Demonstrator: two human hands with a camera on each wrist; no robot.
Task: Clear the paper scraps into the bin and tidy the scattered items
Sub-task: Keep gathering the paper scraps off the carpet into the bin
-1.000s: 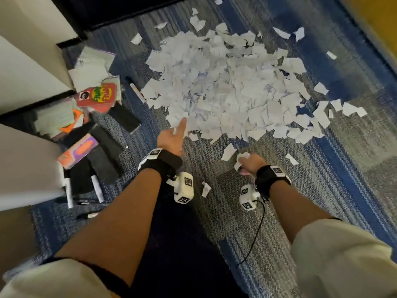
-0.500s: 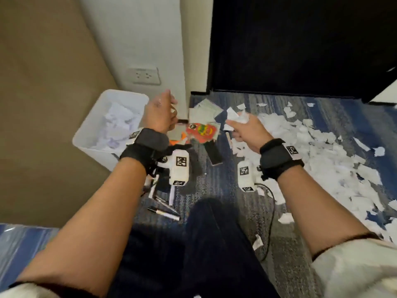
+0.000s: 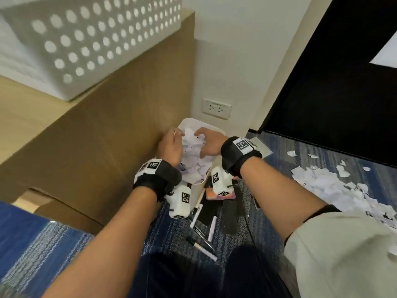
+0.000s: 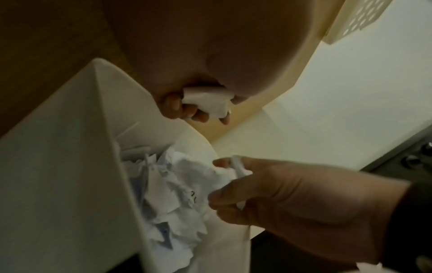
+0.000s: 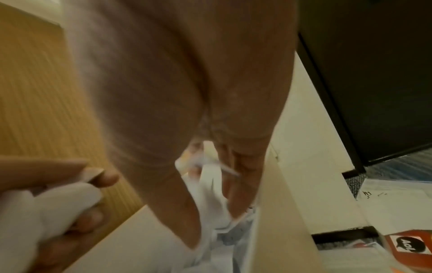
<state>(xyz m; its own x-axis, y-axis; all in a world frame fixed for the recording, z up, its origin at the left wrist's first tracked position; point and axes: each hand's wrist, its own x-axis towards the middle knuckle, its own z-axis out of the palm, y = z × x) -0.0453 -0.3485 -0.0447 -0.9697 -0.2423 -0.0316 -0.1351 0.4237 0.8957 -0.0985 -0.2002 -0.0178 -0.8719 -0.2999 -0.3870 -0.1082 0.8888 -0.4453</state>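
Both hands now sit over the white bin (image 3: 214, 129) mid-frame, no longer low over the carpet. Left hand (image 3: 170, 147) and right hand (image 3: 209, 143) each hold paper scraps (image 3: 191, 134) in curled fingers. Bin's near wall hides behind the wrists.

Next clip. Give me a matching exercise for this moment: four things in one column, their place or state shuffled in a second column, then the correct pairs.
Things:
1. white bin
2. left hand
3. wall socket
4. loose scrap pile

Place or state:
A. on the carpet, off to the right
B. on the wall above the bin
C. against the wooden panel, partly filled with paper
D. over the bin, gripping crumpled paper scraps

Pairs: 1-C, 2-D, 3-B, 4-A
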